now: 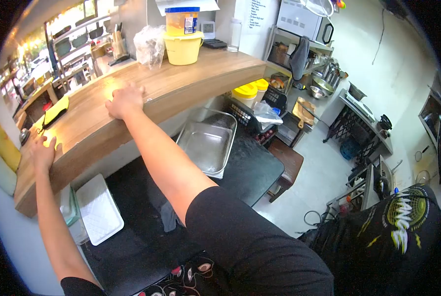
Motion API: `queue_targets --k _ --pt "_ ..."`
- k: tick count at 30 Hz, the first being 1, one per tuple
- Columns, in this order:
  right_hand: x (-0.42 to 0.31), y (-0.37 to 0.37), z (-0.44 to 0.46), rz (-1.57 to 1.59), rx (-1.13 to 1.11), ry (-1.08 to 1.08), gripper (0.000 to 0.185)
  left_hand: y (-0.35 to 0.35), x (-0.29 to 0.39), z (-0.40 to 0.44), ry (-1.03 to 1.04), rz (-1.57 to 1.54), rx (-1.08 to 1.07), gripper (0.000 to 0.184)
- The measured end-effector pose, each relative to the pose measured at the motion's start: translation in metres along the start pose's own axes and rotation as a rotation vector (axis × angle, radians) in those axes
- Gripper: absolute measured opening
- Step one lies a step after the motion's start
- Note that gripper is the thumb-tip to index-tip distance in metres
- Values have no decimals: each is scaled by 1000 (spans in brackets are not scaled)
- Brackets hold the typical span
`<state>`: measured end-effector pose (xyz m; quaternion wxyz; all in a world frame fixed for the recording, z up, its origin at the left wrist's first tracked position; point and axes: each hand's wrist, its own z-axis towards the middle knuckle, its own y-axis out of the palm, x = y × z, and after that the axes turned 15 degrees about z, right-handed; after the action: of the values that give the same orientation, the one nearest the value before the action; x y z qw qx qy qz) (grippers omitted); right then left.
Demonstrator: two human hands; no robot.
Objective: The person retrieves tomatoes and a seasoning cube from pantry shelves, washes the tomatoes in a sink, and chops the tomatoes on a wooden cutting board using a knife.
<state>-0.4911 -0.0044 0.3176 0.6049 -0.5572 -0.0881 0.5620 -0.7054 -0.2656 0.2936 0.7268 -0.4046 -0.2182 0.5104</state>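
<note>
Both my hands rest on the wooden counter point(181, 81). My left hand point(43, 154) lies at the counter's near left end, fingers apart, holding nothing. Just beyond it are a yellow cloth point(57, 109) and a small dark, round object point(24, 136). Farther along the front edge, my right hand point(125, 101) presses on the wood with its fingers spread and slightly bent, also holding nothing. Past this hand stand a crumpled clear plastic bag point(150, 45) and a yellow tub point(183, 51), which has a blue-lidded container point(182, 22) on top.
Below the counter, a dark table point(146, 246) bears a white tray point(100, 209), a metal pan point(205, 143) and a grey cloth point(169, 217). A black crate point(240, 114) sits behind, near a brown stool point(285, 163). A person in a black printed shirt point(378, 237) is close on my right.
</note>
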Motion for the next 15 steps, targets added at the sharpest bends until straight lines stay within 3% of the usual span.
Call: queue_targets --k 15 --pt "2 4 0 -21 64 -4 45 -15 8 -10 -20 -86 -12 47"
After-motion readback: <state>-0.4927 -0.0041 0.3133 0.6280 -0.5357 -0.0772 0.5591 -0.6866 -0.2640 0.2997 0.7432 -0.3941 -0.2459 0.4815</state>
